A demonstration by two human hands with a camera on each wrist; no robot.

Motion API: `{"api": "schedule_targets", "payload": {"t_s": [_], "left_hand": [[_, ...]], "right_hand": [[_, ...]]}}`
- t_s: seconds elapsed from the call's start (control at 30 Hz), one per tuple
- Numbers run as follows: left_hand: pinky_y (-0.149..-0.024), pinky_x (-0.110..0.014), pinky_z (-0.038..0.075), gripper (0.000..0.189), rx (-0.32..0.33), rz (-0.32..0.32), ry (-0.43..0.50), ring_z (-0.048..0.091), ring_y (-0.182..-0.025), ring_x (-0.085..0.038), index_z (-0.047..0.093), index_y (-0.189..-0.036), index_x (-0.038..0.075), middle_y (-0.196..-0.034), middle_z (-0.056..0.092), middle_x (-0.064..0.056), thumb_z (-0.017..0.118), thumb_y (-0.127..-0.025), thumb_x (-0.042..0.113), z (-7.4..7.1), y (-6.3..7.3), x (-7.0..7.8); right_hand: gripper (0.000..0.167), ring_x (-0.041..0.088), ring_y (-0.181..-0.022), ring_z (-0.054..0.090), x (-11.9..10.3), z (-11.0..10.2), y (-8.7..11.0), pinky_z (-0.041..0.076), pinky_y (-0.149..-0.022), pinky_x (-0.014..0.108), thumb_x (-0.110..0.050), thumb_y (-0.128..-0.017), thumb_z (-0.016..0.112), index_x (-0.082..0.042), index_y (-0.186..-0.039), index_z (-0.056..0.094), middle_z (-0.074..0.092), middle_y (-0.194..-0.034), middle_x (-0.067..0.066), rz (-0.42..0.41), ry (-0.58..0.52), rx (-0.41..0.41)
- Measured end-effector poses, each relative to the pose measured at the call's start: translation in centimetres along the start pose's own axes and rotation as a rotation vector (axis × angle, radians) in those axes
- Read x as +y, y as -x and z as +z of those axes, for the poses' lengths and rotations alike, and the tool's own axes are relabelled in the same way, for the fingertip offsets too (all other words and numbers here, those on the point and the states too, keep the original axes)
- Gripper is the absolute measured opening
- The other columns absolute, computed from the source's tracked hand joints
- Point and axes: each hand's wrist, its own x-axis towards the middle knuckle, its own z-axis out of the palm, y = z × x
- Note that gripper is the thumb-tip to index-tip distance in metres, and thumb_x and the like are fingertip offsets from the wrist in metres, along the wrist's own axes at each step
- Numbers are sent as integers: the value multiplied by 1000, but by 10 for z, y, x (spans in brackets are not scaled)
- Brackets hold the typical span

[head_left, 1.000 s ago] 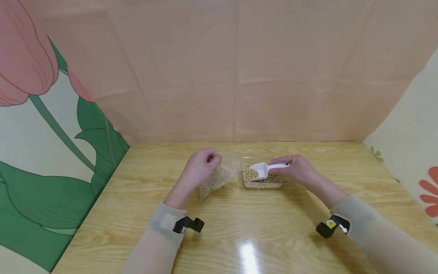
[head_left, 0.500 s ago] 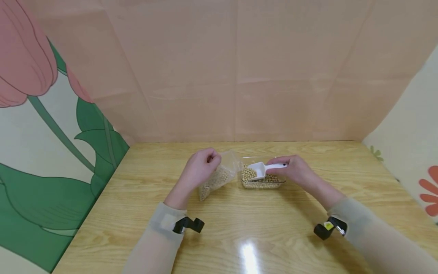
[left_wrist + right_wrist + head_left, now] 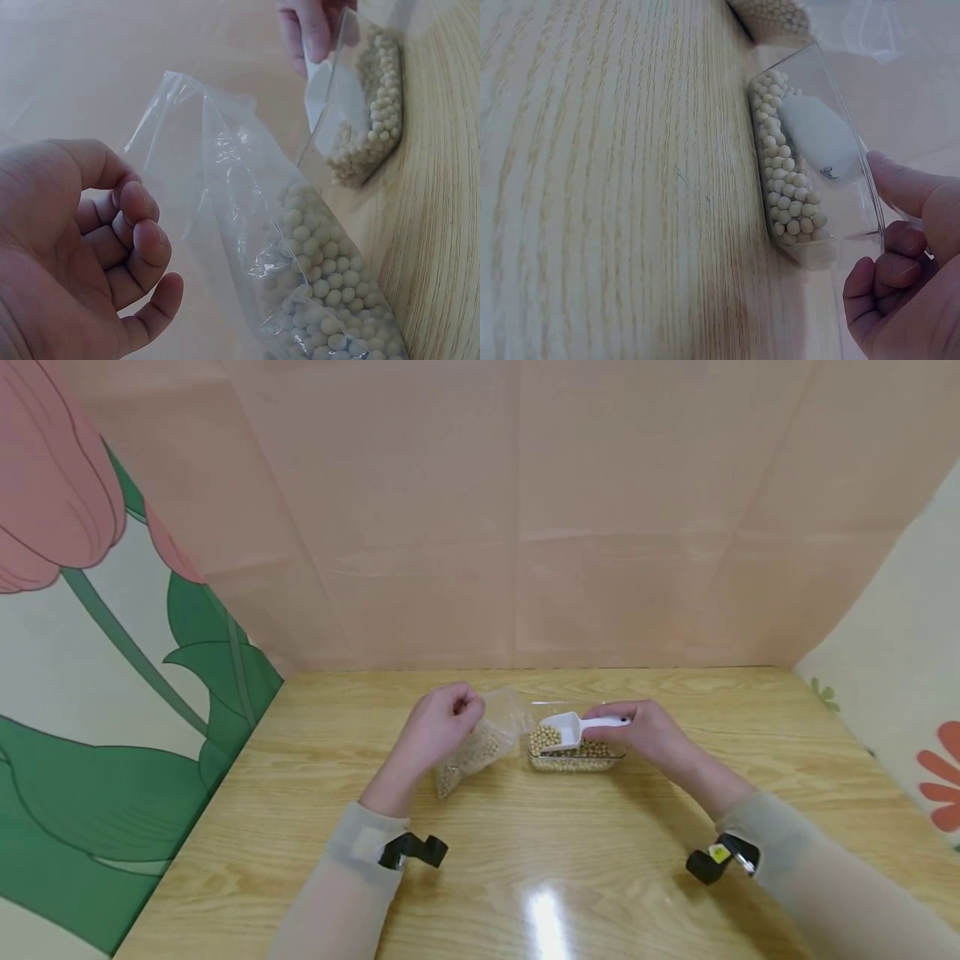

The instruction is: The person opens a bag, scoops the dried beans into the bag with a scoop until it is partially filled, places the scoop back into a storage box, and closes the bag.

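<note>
My left hand [image 3: 442,722] has its fingers curled at the upper edge of a clear plastic bag [image 3: 483,747], pinching the film. Round beige beans [image 3: 330,285] fill the bag's lower part, and its top stands loose above them. In my right hand [image 3: 648,727], thumb and fingers grip the handle of a white scoop [image 3: 572,731]. The scoop's head lies inside a clear rectangular container [image 3: 573,767], among the same kind of beans [image 3: 780,180]. From the right wrist view the scoop shows through the container's wall, fingers right at the rim.
Both the bag and the container are on a wood-grain table [image 3: 480,852], close beside each other. A pink sheet [image 3: 517,527] hangs behind the table's back edge. Flower-printed panels stand at the left [image 3: 112,693] and right [image 3: 900,693].
My right hand and the scoop have shifted slightly left within the container, deeper into the beans at its left end. The left hand and the bag have stayed in place.
</note>
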Motion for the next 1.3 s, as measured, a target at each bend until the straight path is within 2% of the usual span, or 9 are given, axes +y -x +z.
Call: {"api": "schedule_targets", "payload": {"t_s": [0.23, 0.43, 0.5, 0.57, 0.7, 0.83, 0.97, 1.1, 1.3], "left_hand": [[-63, -35, 43, 26, 2, 11, 2, 47, -60, -18, 63, -86, 14, -71, 55, -2, 56, -110, 19, 0, -1, 0], [-62, -35, 43, 26, -3, 9, 9, 46, -60, -18, 63, -86, 14, -71, 55, -2, 56, -111, 18, -1, 0, 0], [-62, -36, 43, 26, -4, 5, 14, 46, -59, -18, 63, -86, 14, -71, 55, -2, 56, -111, 19, -1, 0, 0], [-62, -36, 43, 27, -5, 5, 15, 46, -59, -18, 63, -86, 14, -71, 55, -2, 56, -111, 19, -1, 1, 1], [-62, -35, 43, 27, -6, 6, 12, 46, -59, -18, 63, -86, 14, -71, 55, -2, 56, -111, 19, -1, 1, 1], [-62, -35, 42, 27, -8, 7, 18, 45, -59, -18, 63, -86, 14, -70, 54, -2, 56, -111, 18, -1, 1, 1], [-62, -36, 42, 27, -5, 6, 14, 45, -60, -17, 63, -85, 13, -71, 54, -2, 57, -111, 18, 0, 2, 2], [-62, -35, 42, 27, -3, 7, 5, 45, -60, -17, 62, -85, 13, -71, 54, -2, 57, -111, 18, 0, 1, 1], [-62, -36, 43, 27, -5, 1, 14, 46, -60, -18, 64, -86, 13, -71, 55, -2, 57, -111, 18, 0, 2, 3]], "right_hand": [[53, 27, -133, 60, 5, -1, 2, 49, -96, 27, -42, -94, 90, -12, -136, 79, 68, -149, 13, 5, -52, 22], [59, 36, -146, 52, 9, -5, 9, 44, -108, 43, -41, -97, 87, -7, -143, 74, 60, -159, 14, 15, -128, 13], [60, 35, -147, 52, 11, -6, 11, 44, -110, 46, -43, -97, 86, -8, -144, 73, 59, -160, 13, 25, -152, 13], [61, 32, -143, 54, 14, -7, 12, 46, -110, 45, -43, -98, 86, -8, -146, 72, 59, -161, 12, 29, -174, 13], [59, 17, -126, 62, 20, -10, 16, 52, -103, 39, -41, -99, 85, -8, -147, 71, 64, -155, 9, 41, -220, 15], [59, 7, -119, 63, 21, -15, 20, 53, -102, 37, -39, -101, 83, -7, -148, 70, 69, -147, 0, 45, -259, 23], [60, 6, -119, 63, 16, -22, 24, 54, -101, 35, -41, -101, 83, -5, -147, 69, 72, -135, -13, 44, -267, 43], [56, 6, -118, 63, 8, -29, 26, 55, -96, 29, -40, -101, 83, -6, -144, 72, 72, -129, -19, 28, -260, 65], [50, 13, -114, 60, -8, -35, 28, 53, -95, 28, -40, -101, 83, -10, -140, 76, 69, -130, -16, 31, -283, 61]]}}
